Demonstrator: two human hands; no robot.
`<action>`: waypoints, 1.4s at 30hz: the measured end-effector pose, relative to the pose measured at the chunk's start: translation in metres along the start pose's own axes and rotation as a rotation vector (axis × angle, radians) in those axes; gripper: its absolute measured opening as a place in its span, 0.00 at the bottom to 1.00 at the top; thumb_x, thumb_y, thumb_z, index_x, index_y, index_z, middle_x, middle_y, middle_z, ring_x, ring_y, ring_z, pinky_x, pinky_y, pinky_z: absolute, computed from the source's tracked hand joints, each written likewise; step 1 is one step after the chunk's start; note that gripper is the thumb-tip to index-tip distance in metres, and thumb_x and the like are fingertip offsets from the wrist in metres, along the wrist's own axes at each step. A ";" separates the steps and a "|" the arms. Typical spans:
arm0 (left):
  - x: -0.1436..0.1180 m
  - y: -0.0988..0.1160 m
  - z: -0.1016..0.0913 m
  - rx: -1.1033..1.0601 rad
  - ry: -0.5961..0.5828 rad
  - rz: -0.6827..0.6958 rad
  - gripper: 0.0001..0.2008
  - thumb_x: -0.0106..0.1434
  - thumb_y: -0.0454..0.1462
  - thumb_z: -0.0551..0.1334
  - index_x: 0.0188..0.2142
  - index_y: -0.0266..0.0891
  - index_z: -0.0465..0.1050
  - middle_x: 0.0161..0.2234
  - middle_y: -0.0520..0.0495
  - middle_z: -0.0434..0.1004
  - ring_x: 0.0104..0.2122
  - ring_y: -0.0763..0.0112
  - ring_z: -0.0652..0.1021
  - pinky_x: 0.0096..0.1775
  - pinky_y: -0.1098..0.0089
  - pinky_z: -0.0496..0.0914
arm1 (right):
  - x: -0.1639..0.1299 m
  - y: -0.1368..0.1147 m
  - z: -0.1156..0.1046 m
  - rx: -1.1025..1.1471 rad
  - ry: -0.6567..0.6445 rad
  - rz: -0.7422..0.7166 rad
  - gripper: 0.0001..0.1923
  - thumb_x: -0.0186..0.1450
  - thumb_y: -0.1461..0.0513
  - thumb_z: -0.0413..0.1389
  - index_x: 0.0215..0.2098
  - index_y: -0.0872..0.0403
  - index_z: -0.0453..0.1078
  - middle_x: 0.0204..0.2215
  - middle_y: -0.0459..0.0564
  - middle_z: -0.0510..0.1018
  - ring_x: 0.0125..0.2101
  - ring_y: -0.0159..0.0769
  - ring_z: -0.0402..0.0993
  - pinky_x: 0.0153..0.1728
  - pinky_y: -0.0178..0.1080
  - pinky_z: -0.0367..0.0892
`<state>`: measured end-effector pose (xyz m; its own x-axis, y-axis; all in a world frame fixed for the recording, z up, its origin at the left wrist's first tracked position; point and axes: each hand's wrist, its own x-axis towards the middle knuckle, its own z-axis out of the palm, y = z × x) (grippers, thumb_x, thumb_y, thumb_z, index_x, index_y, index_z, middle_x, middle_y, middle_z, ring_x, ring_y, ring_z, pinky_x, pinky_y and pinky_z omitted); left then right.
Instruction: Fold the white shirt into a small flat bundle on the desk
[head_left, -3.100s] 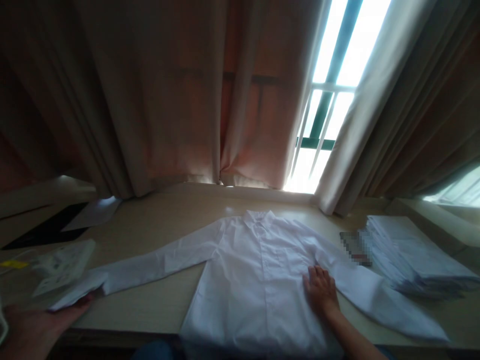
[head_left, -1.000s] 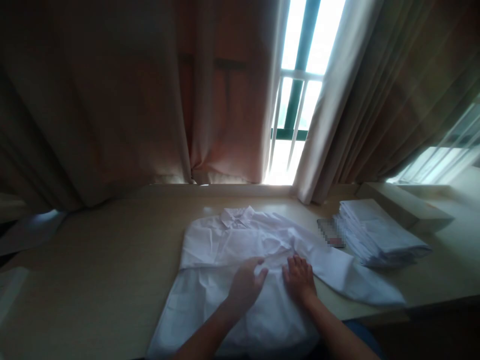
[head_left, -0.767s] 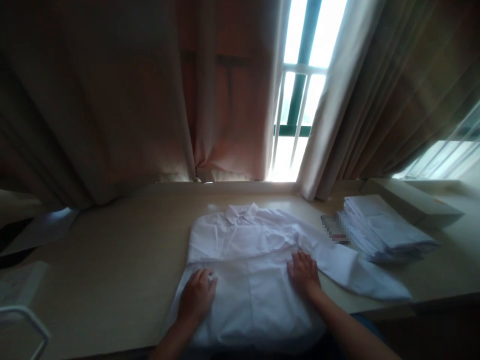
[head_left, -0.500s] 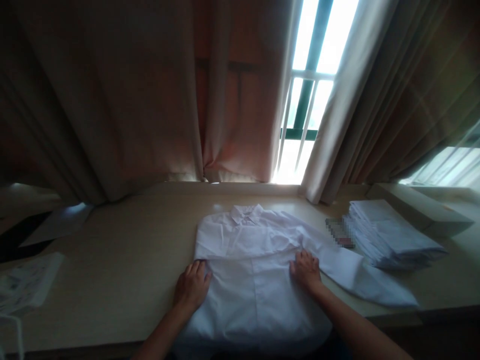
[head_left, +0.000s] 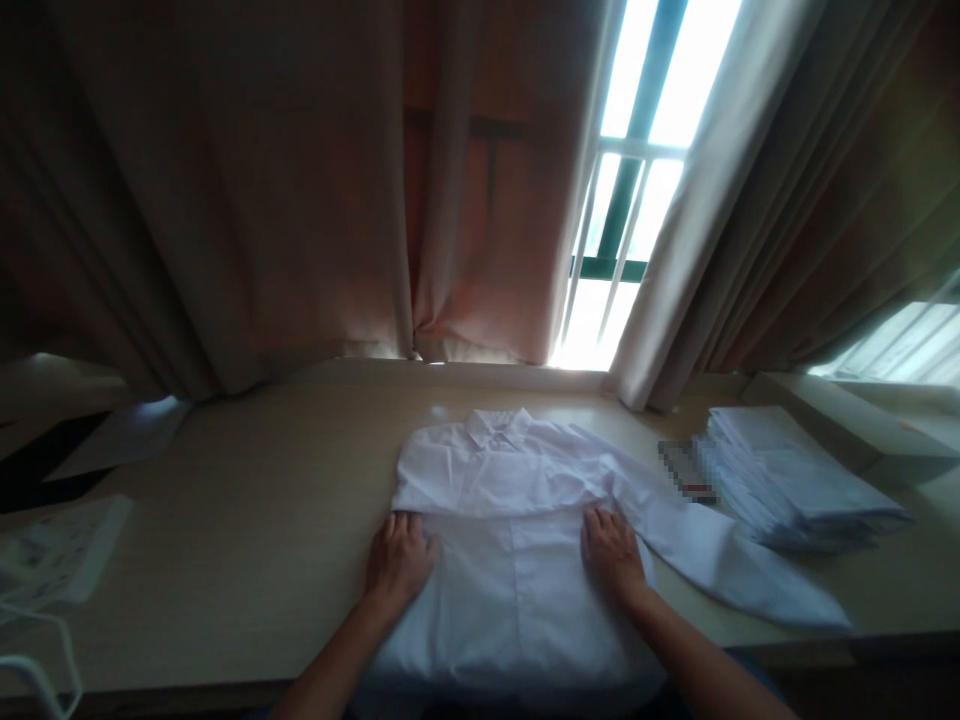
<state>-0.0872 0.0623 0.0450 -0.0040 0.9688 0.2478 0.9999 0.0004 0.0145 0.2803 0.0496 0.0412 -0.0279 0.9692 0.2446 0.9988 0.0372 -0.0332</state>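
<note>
Wooden table (head_left: 247,500) bears a white shirt (head_left: 517,560). Left hand (head_left: 401,560) and right hand (head_left: 613,555) lie flat, fingers spread, gripping nothing, pressing the shirt.

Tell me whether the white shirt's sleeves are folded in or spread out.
One each: on the white shirt, the left sleeve lies folded across the chest, the right sleeve spread out on the table.

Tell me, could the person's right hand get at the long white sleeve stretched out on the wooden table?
Probably yes: the right hand lies flat on the white shirt, with the sleeve just beside it and nothing between.
</note>
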 end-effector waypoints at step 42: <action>-0.019 0.010 0.002 -0.200 0.085 -0.237 0.22 0.66 0.44 0.50 0.51 0.33 0.71 0.54 0.29 0.69 0.60 0.46 0.64 0.60 0.41 0.50 | 0.271 -0.310 0.031 0.221 -0.326 -0.492 0.15 0.67 0.57 0.52 0.46 0.53 0.75 0.48 0.59 0.72 0.53 0.48 0.58 0.51 0.48 0.51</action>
<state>-0.0775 0.0446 0.0385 -0.2457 0.9235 0.2945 0.9486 0.1665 0.2693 -0.0379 0.3079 0.0875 -0.5282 0.8488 -0.0246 0.8344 0.5135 -0.2001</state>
